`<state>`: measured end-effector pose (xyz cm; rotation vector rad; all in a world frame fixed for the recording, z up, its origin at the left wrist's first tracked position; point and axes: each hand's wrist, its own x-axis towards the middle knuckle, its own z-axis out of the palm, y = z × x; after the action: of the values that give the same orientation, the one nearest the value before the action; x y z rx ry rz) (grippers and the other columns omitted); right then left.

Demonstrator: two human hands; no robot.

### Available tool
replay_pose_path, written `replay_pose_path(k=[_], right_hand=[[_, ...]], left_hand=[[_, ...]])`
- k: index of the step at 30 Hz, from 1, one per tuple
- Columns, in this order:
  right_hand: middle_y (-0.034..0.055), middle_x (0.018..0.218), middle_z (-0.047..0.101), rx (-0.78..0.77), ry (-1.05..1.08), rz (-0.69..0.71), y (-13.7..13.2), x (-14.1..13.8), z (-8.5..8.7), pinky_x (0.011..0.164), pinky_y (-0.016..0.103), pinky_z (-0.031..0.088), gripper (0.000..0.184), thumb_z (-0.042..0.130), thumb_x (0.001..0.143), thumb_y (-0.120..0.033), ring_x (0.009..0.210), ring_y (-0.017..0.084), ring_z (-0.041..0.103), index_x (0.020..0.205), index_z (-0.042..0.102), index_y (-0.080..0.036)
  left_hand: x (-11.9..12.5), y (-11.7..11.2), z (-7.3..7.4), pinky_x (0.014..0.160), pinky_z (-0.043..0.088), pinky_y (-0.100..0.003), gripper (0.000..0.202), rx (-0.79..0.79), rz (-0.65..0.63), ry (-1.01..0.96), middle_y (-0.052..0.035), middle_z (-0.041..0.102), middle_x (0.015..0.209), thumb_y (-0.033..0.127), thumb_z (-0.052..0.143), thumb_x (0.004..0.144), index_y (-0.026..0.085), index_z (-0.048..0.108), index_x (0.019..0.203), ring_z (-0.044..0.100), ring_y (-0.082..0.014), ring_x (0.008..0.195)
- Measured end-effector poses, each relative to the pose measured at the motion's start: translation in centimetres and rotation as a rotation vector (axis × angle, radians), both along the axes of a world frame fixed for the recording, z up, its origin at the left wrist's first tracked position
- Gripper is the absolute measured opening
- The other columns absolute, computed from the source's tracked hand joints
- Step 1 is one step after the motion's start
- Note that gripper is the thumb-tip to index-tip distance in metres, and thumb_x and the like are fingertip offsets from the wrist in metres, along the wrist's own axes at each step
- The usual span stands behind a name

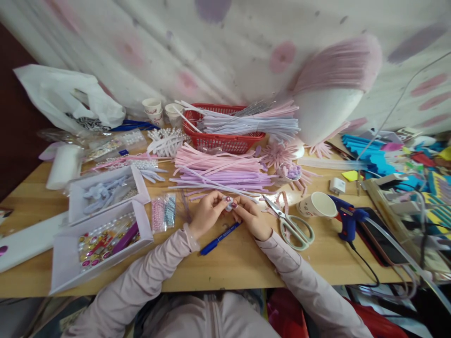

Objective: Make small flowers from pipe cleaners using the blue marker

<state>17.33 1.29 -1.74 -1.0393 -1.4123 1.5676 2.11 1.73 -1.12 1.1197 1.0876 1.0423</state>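
Observation:
My left hand (pixel 206 213) and my right hand (pixel 252 217) meet over the wooden table (pixel 232 263), fingers pinched together on a small pale piece (pixel 229 204) between them. I cannot make out what the piece is. A blue pen (pixel 219 238) lies on the table just under my wrists. Piles of pink and lilac pipe cleaners (pixel 220 171) lie right behind my hands. Pale green scissors (pixel 292 225) rest to the right of my right hand.
Two open white boxes (pixel 102 225) with beads and trims stand at left. A red basket (pixel 221 138) of pipe cleaners is at the back. A paper cup (pixel 317 205), blue glue gun (pixel 347 220), phone (pixel 382 241) and cables crowd the right.

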Motion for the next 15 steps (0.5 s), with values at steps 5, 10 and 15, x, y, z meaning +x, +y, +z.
replay_pose_path(k=[5,10,15], right_hand=[[-0.0032,0.062,0.049,0.149,-0.054,-0.007,-0.1,0.5,0.3,0.051,0.024,0.035,0.025,0.054,0.087,-0.044,0.053,0.011,0.044,0.086,0.046,-0.020],[0.0021,0.071,0.055,0.649,-0.510,-0.048,0.2,1.0,0.6,0.059,0.028,0.042,0.011,0.052,0.089,-0.027,0.062,0.015,0.050,0.095,0.058,-0.020],[0.0089,0.086,0.064,0.940,-0.722,-0.028,0.4,1.5,0.6,0.070,0.030,0.047,0.020,0.045,0.092,-0.018,0.079,0.019,0.059,0.095,0.064,-0.021]], left_hand=[[-0.2,-0.1,-0.2,0.050,0.045,-0.020,0.020,-0.032,0.031,0.011,0.0015,0.059,0.060,0.031,0.061,0.076,0.015,0.055,0.066,0.056,-0.0102,0.054],[-0.1,-0.2,-0.4,0.049,0.047,-0.021,0.020,-0.101,0.023,-0.023,0.0009,0.061,0.057,0.032,0.060,0.076,0.015,0.056,0.067,0.059,-0.0115,0.052],[0.2,-0.4,-0.8,0.049,0.048,-0.023,0.022,-0.127,0.026,-0.039,0.0001,0.062,0.056,0.035,0.062,0.075,0.014,0.058,0.069,0.060,-0.0126,0.050]])
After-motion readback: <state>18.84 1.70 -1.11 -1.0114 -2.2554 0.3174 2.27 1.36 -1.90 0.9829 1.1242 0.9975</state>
